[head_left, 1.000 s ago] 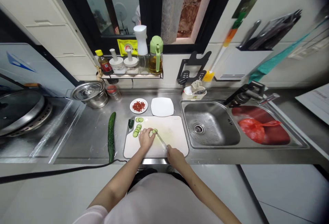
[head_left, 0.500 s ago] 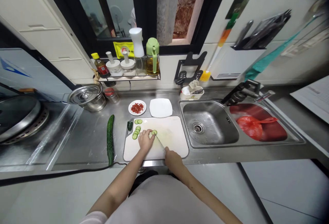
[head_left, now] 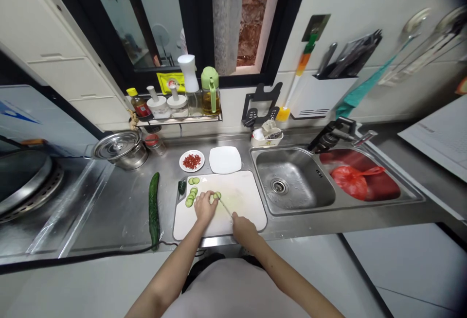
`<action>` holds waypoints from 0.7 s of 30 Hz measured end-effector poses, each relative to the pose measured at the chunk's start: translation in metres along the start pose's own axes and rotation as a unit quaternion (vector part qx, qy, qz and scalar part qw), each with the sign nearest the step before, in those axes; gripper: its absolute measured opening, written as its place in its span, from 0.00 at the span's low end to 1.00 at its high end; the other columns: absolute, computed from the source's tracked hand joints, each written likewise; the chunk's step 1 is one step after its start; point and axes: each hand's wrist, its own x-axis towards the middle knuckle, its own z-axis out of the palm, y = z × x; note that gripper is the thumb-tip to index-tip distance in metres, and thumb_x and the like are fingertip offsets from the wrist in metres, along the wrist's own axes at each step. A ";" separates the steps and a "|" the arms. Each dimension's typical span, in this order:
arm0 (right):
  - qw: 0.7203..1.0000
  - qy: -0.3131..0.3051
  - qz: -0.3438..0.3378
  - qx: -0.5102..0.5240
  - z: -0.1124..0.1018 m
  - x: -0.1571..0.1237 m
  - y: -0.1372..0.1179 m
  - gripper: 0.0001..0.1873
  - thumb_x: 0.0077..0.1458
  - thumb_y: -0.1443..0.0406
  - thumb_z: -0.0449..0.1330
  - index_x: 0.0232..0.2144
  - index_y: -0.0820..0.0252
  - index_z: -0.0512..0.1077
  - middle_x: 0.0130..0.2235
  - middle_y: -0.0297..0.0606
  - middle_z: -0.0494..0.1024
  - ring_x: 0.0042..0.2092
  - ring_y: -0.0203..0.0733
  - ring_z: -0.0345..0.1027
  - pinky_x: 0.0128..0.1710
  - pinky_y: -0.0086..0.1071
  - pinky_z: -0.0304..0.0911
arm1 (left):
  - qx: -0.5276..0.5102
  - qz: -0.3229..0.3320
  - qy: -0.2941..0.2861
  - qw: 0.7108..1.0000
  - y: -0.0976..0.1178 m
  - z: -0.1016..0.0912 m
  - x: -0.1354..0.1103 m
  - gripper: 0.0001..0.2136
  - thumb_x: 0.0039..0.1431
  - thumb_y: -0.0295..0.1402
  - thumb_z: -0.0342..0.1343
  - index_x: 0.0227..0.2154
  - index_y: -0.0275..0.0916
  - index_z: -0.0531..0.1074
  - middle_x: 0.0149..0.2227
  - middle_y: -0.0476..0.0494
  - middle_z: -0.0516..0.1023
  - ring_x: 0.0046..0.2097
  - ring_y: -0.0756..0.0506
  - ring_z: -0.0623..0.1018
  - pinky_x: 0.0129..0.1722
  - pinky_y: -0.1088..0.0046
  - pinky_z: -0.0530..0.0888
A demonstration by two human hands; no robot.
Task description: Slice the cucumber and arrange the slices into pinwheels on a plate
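Observation:
My left hand (head_left: 203, 205) is curled over a short piece of cucumber (head_left: 217, 195) on the white cutting board (head_left: 248, 206), holding it down. My right hand (head_left: 242, 226) grips the handle of a knife (head_left: 225, 206), whose blade angles up to the cucumber's cut end. Several cucumber slices (head_left: 191, 193) lie on the board to the left of my left hand, beside a dark green end piece (head_left: 181, 187). A whole cucumber (head_left: 153, 209) lies on the steel counter left of the board.
Behind the board sit a small plate of chopped red chilli (head_left: 191, 161) and an empty white plate (head_left: 225, 159). A double sink (head_left: 295, 184) is right of the board, with a red bag (head_left: 349, 181) in its far basin. A lidded pot (head_left: 118, 148) and a stove are on the left.
My head has tilted, so the whole scene sits lower in view. Both hands stay at the cucumber piece, the knife still at its cut end.

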 end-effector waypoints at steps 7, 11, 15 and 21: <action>1.000 0.003 -0.003 0.003 -0.001 0.001 0.000 0.19 0.59 0.76 0.43 0.50 0.65 0.63 0.42 0.52 0.77 0.46 0.48 0.73 0.40 0.35 0.62 | -0.006 0.005 0.008 1.000 0.001 0.001 0.000 0.13 0.58 0.43 0.52 0.43 0.47 0.74 0.42 0.44 0.73 0.46 0.42 0.70 0.47 0.68 0.61; 1.000 -0.001 0.001 0.003 -0.001 -0.002 0.002 0.20 0.58 0.76 0.43 0.50 0.64 0.63 0.42 0.51 0.77 0.46 0.49 0.73 0.40 0.35 0.62 | -0.009 0.009 0.017 1.000 0.000 0.002 0.000 0.12 0.58 0.42 0.53 0.43 0.47 0.74 0.41 0.45 0.73 0.46 0.42 0.70 0.47 0.68 0.61; 1.000 -0.013 0.002 0.009 0.003 -0.005 0.008 0.19 0.59 0.75 0.44 0.50 0.64 0.63 0.42 0.51 0.77 0.46 0.49 0.72 0.39 0.35 0.61 | -0.001 0.004 0.009 1.000 0.000 0.003 0.001 0.12 0.58 0.42 0.53 0.43 0.48 0.74 0.42 0.45 0.73 0.46 0.42 0.70 0.46 0.67 0.61; 1.000 -0.001 0.001 0.018 0.007 0.000 0.010 0.18 0.59 0.75 0.44 0.49 0.63 0.64 0.42 0.51 0.77 0.45 0.47 0.72 0.39 0.34 0.60 | 0.005 -0.003 0.003 1.000 0.002 0.002 0.002 0.13 0.58 0.42 0.53 0.44 0.48 0.73 0.42 0.44 0.73 0.46 0.42 0.69 0.46 0.68 0.61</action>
